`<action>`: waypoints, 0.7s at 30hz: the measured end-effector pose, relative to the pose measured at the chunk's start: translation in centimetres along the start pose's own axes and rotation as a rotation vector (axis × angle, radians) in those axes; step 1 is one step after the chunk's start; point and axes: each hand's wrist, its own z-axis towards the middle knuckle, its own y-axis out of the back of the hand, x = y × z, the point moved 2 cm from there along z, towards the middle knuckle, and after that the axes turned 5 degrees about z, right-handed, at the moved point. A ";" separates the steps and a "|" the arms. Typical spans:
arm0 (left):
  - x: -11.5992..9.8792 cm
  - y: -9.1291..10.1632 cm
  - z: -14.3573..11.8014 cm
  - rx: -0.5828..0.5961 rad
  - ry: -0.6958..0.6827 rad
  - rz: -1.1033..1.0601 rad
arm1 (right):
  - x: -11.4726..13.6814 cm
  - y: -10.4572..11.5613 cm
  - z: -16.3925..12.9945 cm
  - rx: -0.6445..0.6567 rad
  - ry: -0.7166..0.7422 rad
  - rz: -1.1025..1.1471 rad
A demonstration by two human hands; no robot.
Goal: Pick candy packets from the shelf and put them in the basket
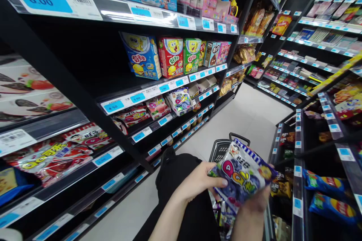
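Both my hands hold a purple-and-white bag of QQ gummy candy (241, 175) low in the middle of the view. My left hand (198, 180) grips its left edge, thumb on the front. My right hand (254, 203) supports it from below on the right, mostly hidden behind the bag. Just beyond the bag stands a dark shopping basket (222, 148) with a black handle, on the floor; more candy packets (224, 220) show beneath the bag.
Black shelves on the left carry snack boxes (172, 56), a matching gummy bag (181, 99) and red candy bags (51, 158), with blue price tags along the edges. Another shelf unit (319, 158) with chip bags stands close on the right. A pale floor aisle (249, 116) runs ahead.
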 end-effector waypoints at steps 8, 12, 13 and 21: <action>0.5 -0.1 0.4 -0.027 0.014 -0.064 | -2.1 1.9 0.1 -0.150 -0.160 0.103; 0.6 -0.2 0.5 -0.037 0.089 -0.017 | -2.0 1.4 0.2 -0.193 -0.183 0.108; 0.6 -0.3 0.5 -0.042 0.095 -0.014 | -2.0 1.3 0.2 -0.208 -0.186 0.115; 0.3 -0.5 0.5 -0.055 0.096 -0.011 | -2.2 1.3 0.4 -0.254 -0.174 0.113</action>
